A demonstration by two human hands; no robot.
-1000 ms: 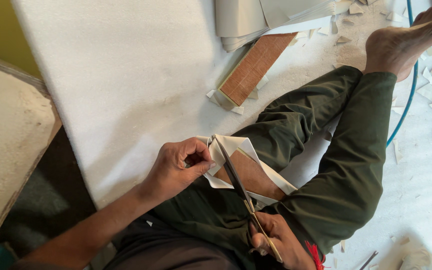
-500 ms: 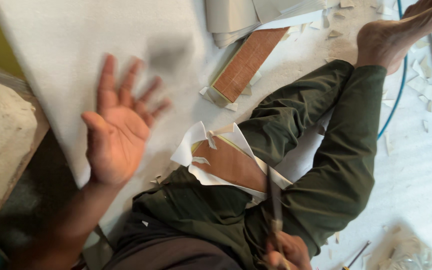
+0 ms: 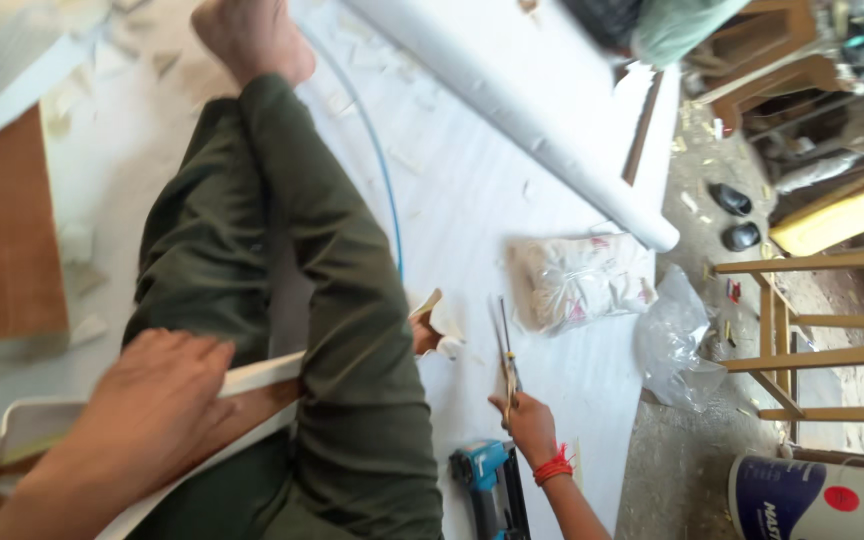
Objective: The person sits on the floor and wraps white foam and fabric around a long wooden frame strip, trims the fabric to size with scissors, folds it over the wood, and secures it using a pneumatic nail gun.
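My left hand (image 3: 157, 400) rests flat on a wooden board with a white wrapped edge (image 3: 252, 385) that lies across my lap. Its fingers press down on the board beside my green trouser leg (image 3: 352, 350). My right hand (image 3: 527, 425), with a red thread on the wrist, holds a pair of scissors (image 3: 505, 355) low over the white sheet on the floor (image 3: 472, 190), blades pointing away from me. A torn white scrap (image 3: 442, 320) sticks out past my knee.
A blue staple gun (image 3: 487, 485) lies just left of my right wrist. A plastic bag of small parts (image 3: 582, 280) and a crumpled clear bag (image 3: 672, 340) sit beyond the scissors. A white roll (image 3: 522, 120), wooden stool frame (image 3: 832, 340), bucket (image 3: 817, 500) and brown board (image 3: 7, 230) surround me.
The view swung right. My left hand came down from open in the air onto the board in my lap. My right hand moved the scissors out over the floor sheet.
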